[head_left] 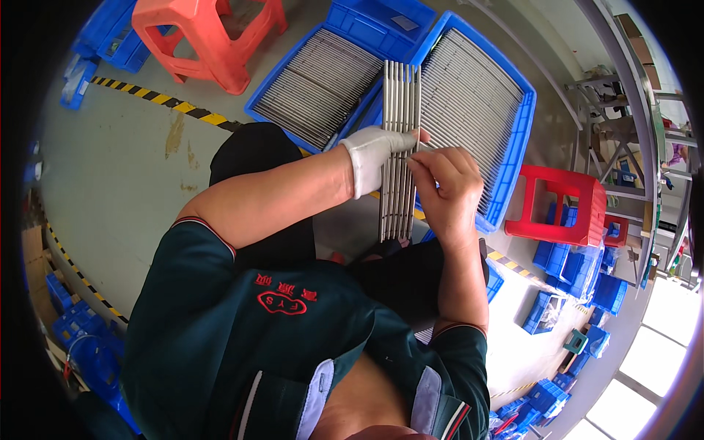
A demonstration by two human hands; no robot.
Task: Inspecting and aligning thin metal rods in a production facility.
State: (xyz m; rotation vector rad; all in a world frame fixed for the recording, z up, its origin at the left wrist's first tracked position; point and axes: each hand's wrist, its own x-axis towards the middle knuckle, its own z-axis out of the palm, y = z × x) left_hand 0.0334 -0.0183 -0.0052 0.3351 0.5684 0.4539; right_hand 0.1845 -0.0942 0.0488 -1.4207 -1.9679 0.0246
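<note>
My left hand, in a white glove with bare fingertips, is closed round several thin metal rods lying side by side in a flat bundle. My bare right hand is at the bundle's right side, its thumb and forefinger pinched together at the rods; what sits between these fingertips is too small to make out. Behind the bundle, a blue crate at the right holds rows of similar metal rods. Another blue crate at the left holds more rods.
An orange plastic stool stands at the far left, a red stool at the right. Black-and-yellow tape marks the floor. Metal shelving runs along the right side. Blue bins are stacked at the lower right.
</note>
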